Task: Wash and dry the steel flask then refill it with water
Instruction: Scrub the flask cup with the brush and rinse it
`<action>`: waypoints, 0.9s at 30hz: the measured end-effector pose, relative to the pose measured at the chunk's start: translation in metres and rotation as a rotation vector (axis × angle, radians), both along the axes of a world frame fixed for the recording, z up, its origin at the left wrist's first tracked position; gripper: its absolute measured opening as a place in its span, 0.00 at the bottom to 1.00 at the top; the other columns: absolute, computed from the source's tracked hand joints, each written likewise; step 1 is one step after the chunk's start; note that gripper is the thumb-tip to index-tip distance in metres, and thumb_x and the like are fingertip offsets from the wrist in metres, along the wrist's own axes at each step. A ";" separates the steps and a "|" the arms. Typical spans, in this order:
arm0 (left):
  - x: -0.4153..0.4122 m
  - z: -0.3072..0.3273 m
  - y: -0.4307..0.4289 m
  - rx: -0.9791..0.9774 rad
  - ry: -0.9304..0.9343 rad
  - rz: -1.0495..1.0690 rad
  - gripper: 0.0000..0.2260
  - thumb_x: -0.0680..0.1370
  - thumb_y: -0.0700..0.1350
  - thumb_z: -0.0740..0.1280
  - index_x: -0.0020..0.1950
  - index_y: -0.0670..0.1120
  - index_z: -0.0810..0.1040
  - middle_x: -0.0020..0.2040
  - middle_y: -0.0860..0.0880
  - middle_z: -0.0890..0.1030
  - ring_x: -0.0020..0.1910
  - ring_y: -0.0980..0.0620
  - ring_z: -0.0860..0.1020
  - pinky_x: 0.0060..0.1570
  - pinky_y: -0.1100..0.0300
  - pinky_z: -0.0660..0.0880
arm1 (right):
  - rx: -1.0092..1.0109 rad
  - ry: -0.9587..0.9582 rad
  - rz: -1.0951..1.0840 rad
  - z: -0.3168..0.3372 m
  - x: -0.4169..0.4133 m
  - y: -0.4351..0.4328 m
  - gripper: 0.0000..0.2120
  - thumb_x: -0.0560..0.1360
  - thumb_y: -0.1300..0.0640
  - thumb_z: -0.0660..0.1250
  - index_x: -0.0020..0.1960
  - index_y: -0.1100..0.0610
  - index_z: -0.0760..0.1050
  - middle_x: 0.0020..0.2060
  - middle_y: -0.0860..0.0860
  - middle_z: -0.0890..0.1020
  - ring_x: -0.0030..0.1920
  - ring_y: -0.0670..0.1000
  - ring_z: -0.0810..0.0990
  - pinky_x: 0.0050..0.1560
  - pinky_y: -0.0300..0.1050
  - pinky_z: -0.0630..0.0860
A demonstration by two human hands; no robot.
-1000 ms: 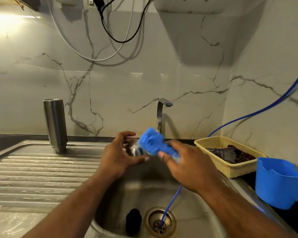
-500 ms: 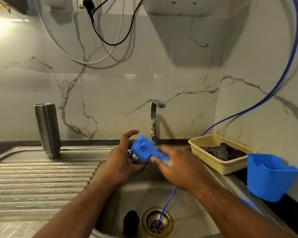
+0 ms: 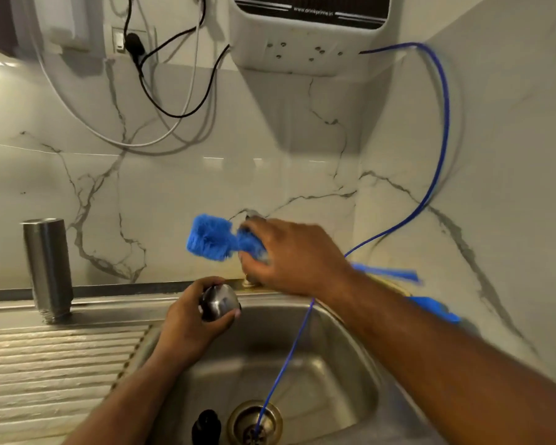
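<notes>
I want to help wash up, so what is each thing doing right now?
steel flask: upside down on the draining board, untouched.
steel cap: held over the sink by the left-hand grip.
blue brush: held up by the right-hand grip, apart from the cap.
blue tube: its end sits in the drain.
small black object: in the sink beside the drain.

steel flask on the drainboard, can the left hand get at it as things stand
Reach, probably yes; grasp, not yet. Nothing stands on the drainboard between the left hand and the steel flask, but that hand grips a steel cap and would likely have to set it down first.
</notes>
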State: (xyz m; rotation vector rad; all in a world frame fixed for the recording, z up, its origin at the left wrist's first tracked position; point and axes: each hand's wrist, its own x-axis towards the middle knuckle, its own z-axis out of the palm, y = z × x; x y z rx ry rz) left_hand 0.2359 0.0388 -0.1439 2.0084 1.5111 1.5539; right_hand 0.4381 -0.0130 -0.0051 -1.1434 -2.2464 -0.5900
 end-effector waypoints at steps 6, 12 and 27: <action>0.059 0.026 -0.010 0.003 0.014 -0.109 0.27 0.67 0.54 0.82 0.62 0.57 0.75 0.52 0.60 0.79 0.49 0.65 0.77 0.43 0.75 0.69 | 0.161 -0.706 -0.323 0.085 0.084 -0.011 0.17 0.80 0.39 0.61 0.67 0.41 0.70 0.58 0.47 0.78 0.59 0.53 0.78 0.59 0.56 0.67; 0.136 0.030 -0.014 0.021 -0.003 -0.244 0.26 0.65 0.48 0.84 0.59 0.52 0.78 0.49 0.59 0.80 0.46 0.71 0.76 0.43 0.81 0.69 | 0.077 -0.998 -0.587 0.090 0.173 -0.028 0.13 0.77 0.48 0.69 0.61 0.41 0.77 0.53 0.46 0.81 0.60 0.52 0.77 0.73 0.68 0.54; 0.127 -0.029 -0.005 -0.133 0.198 -0.280 0.26 0.67 0.51 0.82 0.57 0.64 0.71 0.55 0.61 0.78 0.52 0.62 0.78 0.47 0.70 0.76 | -0.213 -1.040 -0.606 -0.004 0.212 0.009 0.25 0.75 0.47 0.74 0.70 0.40 0.73 0.63 0.46 0.81 0.67 0.52 0.74 0.76 0.70 0.47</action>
